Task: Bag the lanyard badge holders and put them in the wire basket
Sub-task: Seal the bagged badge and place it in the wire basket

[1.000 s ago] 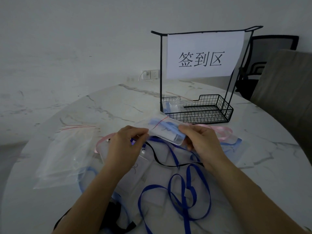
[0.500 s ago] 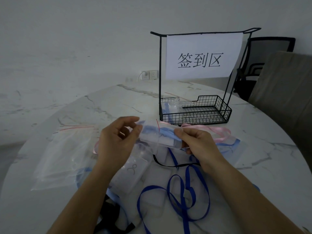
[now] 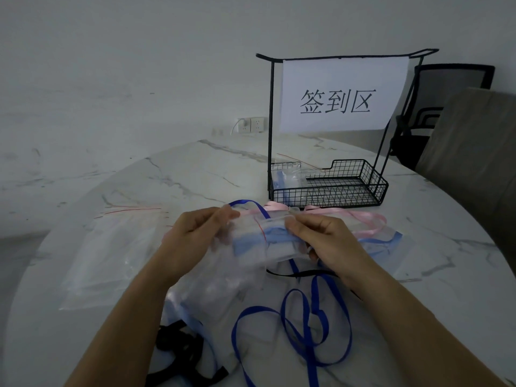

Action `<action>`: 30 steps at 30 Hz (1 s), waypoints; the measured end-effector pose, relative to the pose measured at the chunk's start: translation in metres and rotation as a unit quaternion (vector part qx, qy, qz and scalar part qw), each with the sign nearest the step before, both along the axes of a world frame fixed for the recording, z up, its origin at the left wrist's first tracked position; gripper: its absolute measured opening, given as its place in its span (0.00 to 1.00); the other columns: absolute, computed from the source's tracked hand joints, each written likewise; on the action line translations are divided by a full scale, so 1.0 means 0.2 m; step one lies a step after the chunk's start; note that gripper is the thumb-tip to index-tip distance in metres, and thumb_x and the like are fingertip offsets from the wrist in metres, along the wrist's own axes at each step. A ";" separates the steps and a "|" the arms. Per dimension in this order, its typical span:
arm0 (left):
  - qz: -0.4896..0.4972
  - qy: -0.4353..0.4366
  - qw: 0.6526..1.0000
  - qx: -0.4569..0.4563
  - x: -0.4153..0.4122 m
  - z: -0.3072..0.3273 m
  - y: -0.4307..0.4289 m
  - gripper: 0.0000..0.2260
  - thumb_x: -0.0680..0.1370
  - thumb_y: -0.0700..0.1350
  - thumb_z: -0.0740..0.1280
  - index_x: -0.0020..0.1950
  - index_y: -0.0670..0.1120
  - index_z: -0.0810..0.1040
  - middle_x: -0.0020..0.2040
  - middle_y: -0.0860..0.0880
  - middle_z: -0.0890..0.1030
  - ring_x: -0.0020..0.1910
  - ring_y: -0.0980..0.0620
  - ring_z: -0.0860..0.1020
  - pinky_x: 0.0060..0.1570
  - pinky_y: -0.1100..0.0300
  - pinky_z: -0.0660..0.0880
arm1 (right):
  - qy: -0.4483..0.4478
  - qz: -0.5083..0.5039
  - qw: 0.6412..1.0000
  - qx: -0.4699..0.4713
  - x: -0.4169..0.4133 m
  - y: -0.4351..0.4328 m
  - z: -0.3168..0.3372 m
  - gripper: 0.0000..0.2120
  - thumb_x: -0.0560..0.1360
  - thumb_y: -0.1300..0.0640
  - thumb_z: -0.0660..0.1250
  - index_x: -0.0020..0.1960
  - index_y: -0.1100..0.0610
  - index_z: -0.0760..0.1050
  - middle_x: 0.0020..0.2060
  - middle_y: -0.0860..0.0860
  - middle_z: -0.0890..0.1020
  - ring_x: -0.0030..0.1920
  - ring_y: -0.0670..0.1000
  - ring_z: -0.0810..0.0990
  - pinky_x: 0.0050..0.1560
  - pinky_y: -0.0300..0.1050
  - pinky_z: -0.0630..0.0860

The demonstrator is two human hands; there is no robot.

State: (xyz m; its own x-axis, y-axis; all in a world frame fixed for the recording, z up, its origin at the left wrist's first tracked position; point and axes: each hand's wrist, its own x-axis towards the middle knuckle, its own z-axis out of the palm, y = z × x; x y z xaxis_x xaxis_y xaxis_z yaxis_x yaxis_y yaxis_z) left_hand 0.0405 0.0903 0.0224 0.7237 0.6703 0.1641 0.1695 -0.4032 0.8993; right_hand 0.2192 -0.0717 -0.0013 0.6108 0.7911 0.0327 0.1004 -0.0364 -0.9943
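Observation:
A clear zip bag (image 3: pixel 262 244) with a light-blue lanyard badge holder inside is held above the table between both hands. My left hand (image 3: pixel 192 241) pinches its left end, and my right hand (image 3: pixel 324 244) pinches its right end at the top edge. Behind them stands the black wire basket (image 3: pixel 360 188), with one bagged holder (image 3: pixel 290 178) in its left part. Loose lanyards lie under my hands: dark blue (image 3: pixel 315 322), pink (image 3: pixel 363 219), black (image 3: pixel 178 347).
A pile of empty clear bags (image 3: pixel 111 255) lies at the left on the round marble table (image 3: pixel 195 177). A paper sign (image 3: pixel 340 93) hangs on the basket's frame. Two chairs (image 3: pixel 472 141) stand at the right behind the table.
Both hands have lifted the bag a little and turned it, and the left hand has shifted its pinch to the bag's left end. A dark blue lanyard loop now shows behind the bag.

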 end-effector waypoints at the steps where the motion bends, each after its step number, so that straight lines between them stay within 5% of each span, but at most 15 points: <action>1: -0.011 -0.017 1.000 -0.023 -0.01 0.02 -0.01 0.18 0.76 0.61 0.62 0.51 0.51 0.85 0.37 0.49 0.83 0.37 0.54 0.79 0.41 0.58 0.76 | -0.005 0.003 1.000 0.006 0.00 0.00 0.00 0.07 0.77 0.46 0.70 0.51 0.45 0.85 0.34 0.41 0.83 0.32 0.37 0.77 0.31 0.30 0.71; 4: -0.064 -0.007 0.995 -0.075 -0.02 0.04 -0.02 0.15 0.71 0.56 0.70 0.49 0.48 0.86 0.34 0.46 0.83 0.31 0.52 0.78 0.33 0.59 0.75 | 0.011 -0.004 1.000 0.025 -0.02 0.01 0.01 0.12 0.73 0.45 0.73 0.54 0.47 0.84 0.35 0.44 0.83 0.32 0.41 0.76 0.31 0.34 0.72; 11: -0.092 -0.028 0.987 -0.131 0.02 0.00 -0.05 0.12 0.72 0.48 0.72 0.50 0.42 0.85 0.45 0.43 0.86 0.44 0.45 0.84 0.43 0.60 0.80 | 0.057 -0.030 0.996 0.054 -0.06 0.02 0.03 0.16 0.60 0.40 0.75 0.42 0.50 0.85 0.40 0.49 0.87 0.37 0.44 0.84 0.35 0.36 0.78; 18: 0.006 -0.016 1.000 -0.005 0.06 -0.03 -0.08 0.03 0.76 0.47 0.71 0.45 0.51 0.84 0.38 0.55 0.85 0.38 0.59 0.82 0.33 0.73 0.74 | 0.007 0.069 0.997 0.039 -0.10 0.01 0.06 0.16 0.70 0.42 0.70 0.51 0.50 0.86 0.46 0.57 0.86 0.44 0.51 0.83 0.50 0.43 0.82; 21: -0.005 -0.106 0.992 -0.067 0.07 -0.03 -0.08 0.04 0.77 0.44 0.70 0.48 0.44 0.83 0.39 0.50 0.85 0.36 0.56 0.82 0.36 0.68 0.76 | -0.002 0.066 0.997 0.036 -0.10 0.01 0.07 0.12 0.76 0.45 0.69 0.57 0.46 0.84 0.48 0.50 0.86 0.44 0.44 0.82 0.49 0.38 0.80; 24: -0.006 -0.185 0.974 -0.131 0.07 -0.02 -0.09 0.09 0.76 0.47 0.68 0.49 0.42 0.83 0.40 0.48 0.85 0.38 0.54 0.82 0.37 0.65 0.78 | 0.013 0.076 0.997 0.013 -0.08 0.00 0.09 0.21 0.72 0.38 0.70 0.63 0.42 0.78 0.48 0.43 0.85 0.48 0.42 0.82 0.50 0.39 0.79; 30: -0.029 -0.242 0.946 -0.215 0.07 -0.02 -0.07 0.08 0.74 0.50 0.70 0.48 0.47 0.84 0.46 0.45 0.84 0.43 0.49 0.81 0.43 0.59 0.79 | -0.003 -0.002 0.995 0.095 -0.07 -0.03 0.11 0.11 0.67 0.44 0.73 0.47 0.47 0.86 0.41 0.49 0.87 0.38 0.42 0.83 0.40 0.34 0.78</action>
State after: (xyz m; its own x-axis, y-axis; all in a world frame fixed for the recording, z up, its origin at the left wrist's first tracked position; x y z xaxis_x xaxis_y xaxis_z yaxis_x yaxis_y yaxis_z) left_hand 0.0535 0.0766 0.0191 0.6713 0.7115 0.2074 -0.3152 0.0207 0.9488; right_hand 0.2058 -0.0778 0.0214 0.6141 0.7672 0.1852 0.1059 0.1524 -0.9826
